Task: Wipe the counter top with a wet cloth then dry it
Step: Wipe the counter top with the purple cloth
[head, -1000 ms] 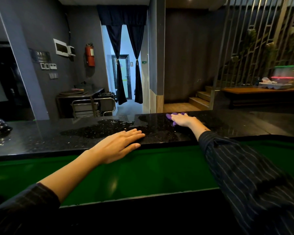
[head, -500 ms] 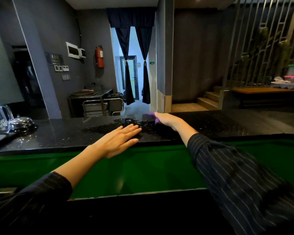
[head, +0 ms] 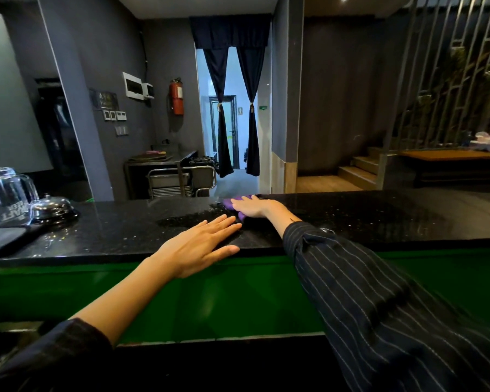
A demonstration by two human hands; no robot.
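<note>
Fig.: wet-wipe step, as I read it from the remote feed. R hand [head: 253, 207] lies flat, palm down, pressing the purple cloth [head: 229, 205] onto the black counter top [head: 379, 222] near its far edge; cloth peeks out left of & under the fingers, pinned rather than gripped. L hand [head: 197, 246] rests open, fingers spread, on the near edge, just nearer than the R hand, holding nothing. A wet patch [head: 193, 217] shows between the two hands. Far left of L hand: upturned glass mug [head: 3, 196] & call bell [head: 51, 207]. I judge drying not yet begun. Next move needs steady downward pressure w/ overlapping passes, stopping short of the bell.
</note>
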